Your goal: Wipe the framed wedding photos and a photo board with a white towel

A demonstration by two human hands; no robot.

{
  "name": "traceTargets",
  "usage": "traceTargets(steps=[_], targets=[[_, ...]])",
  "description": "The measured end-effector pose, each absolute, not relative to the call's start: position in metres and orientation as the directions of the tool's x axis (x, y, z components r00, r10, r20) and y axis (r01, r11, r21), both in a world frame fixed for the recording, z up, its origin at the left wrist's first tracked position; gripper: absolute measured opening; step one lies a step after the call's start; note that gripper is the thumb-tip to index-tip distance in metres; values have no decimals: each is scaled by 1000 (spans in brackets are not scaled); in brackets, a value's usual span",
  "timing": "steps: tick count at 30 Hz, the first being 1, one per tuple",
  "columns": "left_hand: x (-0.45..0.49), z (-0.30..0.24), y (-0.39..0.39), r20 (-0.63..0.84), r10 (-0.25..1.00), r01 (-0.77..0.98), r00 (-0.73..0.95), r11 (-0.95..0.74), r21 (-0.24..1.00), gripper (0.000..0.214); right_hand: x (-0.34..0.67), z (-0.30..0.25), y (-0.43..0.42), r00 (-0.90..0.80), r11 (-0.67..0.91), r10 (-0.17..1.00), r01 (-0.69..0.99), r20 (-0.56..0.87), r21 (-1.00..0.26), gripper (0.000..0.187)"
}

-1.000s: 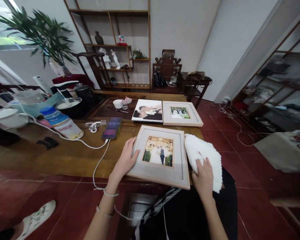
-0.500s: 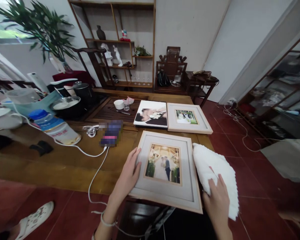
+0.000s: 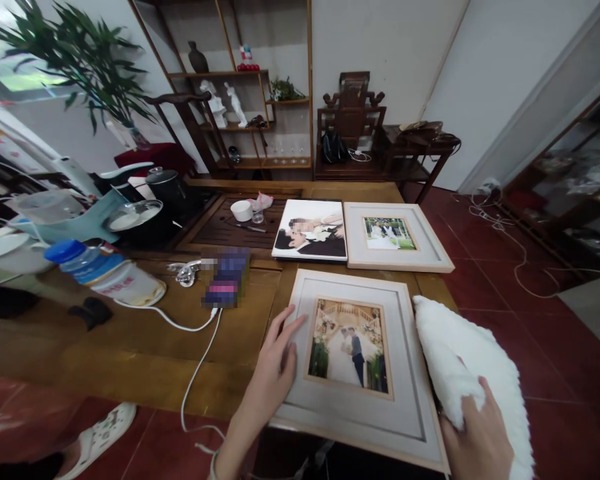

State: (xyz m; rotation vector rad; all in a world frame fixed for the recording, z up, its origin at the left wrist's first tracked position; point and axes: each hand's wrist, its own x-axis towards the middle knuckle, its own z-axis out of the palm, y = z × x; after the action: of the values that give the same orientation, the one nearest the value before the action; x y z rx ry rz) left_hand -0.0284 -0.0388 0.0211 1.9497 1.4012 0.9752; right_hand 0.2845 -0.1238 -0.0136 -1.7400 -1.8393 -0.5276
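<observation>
While the left hand (image 3: 271, 373) rests unclenched on the framed wedding photo (image 3: 350, 353), the right hand (image 3: 480, 430) grasps white cloth (image 3: 493, 360).
At lower centre, the photo overhangs the wooden table (image 3: 145, 373), likely why it is steadied.

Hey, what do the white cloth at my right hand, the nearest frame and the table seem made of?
White cloth: soft textile, maybe microfiber, from its fluffy surface. Nearest frame: pale, matte border, probably wood or wood-look. Table: brown wood, likely varnished, given its sheen and panel seams.
</observation>
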Motion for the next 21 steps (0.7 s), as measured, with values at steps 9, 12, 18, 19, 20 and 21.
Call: traceTargets(steps=[9, 12, 18, 19, 20, 21], targets=[[-29, 21, -24, 246, 946, 625, 213, -325, 710, 45, 284, -15, -119, -64, 164, 746, 982, 662, -90, 15], [-28, 18, -20, 253, 942, 644, 219, -334, 688, 42, 283, -15, -117, -48, 156, 733, 983, 679, -99, 16], [-24, 13, -21, 281, 927, 606, 248, -375, 701, 47, 283, -16, -123, 4, 101, 763, 987, 647, -126, 13], [-23, 12, -22, 289, 921, 594, 263, -390, 703, 48, 285, -16, -124, 33, 65, 759, 990, 650, -127, 11], [-22, 12, -22, 294, 914, 584, 281, -405, 704, 50, 289, -17, -125, 76, 13, 742, 992, 666, -128, 9], [-21, 13, -22, 294, 908, 576, 298, -417, 703, 52, 293, -16, -124, 124, -45, 708, 990, 695, -131, 7]])
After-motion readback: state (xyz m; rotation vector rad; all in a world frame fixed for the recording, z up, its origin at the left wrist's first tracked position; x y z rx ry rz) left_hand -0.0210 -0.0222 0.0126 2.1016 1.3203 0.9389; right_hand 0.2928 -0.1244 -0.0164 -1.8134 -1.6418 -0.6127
